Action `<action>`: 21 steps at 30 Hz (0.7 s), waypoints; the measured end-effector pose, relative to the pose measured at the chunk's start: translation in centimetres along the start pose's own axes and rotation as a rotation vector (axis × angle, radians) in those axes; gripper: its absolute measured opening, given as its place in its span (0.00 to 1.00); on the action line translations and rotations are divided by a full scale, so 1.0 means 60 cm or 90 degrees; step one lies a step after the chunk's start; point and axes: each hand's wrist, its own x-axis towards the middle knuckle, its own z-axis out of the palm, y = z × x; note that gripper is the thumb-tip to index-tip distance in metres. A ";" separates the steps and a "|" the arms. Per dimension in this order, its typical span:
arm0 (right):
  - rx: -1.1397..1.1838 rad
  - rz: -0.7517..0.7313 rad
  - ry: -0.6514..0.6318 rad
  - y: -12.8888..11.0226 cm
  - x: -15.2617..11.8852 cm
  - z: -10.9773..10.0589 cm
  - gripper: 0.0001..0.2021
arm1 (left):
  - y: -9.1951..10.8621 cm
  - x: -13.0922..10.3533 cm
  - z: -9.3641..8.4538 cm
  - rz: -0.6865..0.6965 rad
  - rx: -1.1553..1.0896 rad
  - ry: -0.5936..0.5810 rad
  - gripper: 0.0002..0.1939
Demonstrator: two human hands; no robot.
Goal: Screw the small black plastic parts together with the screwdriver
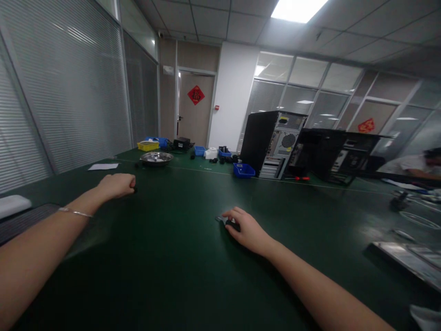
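My left hand point(116, 185) is over the left part of the green table point(165, 257), fingers curled closed. A small black object point(135, 189) shows at its fingertips; what kind it is I cannot make out. On the table in front of me, my right hand point(244, 228) rests closed around a small hand tool point(222, 220). The tool has a short metal tip pointing left and a dark handle, partly hidden by the fingers. Beyond the left hand stands a round, shiny metal dish point(156, 158).
Computer towers point(262, 145) stand at the back right, beside a blue bin point(244, 170). A yellow tray point(148, 145) and small black parts line the far side. White paper point(103, 166) and a keyboard point(27, 221) lie left. Blurred metal parts point(409, 257) and a seated person point(409, 165) are right.
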 end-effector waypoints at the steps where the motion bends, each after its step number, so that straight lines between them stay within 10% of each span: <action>1: 0.002 -0.001 0.003 0.000 0.000 -0.001 0.14 | 0.022 -0.005 -0.001 0.040 -0.029 -0.009 0.13; 9: 0.051 -0.003 0.039 -0.012 -0.005 -0.013 0.13 | 0.255 -0.129 0.069 0.494 -0.335 -0.125 0.11; 21: 0.055 -0.129 -0.037 -0.039 -0.028 -0.021 0.17 | 0.267 -0.156 0.082 0.505 -0.308 -0.082 0.11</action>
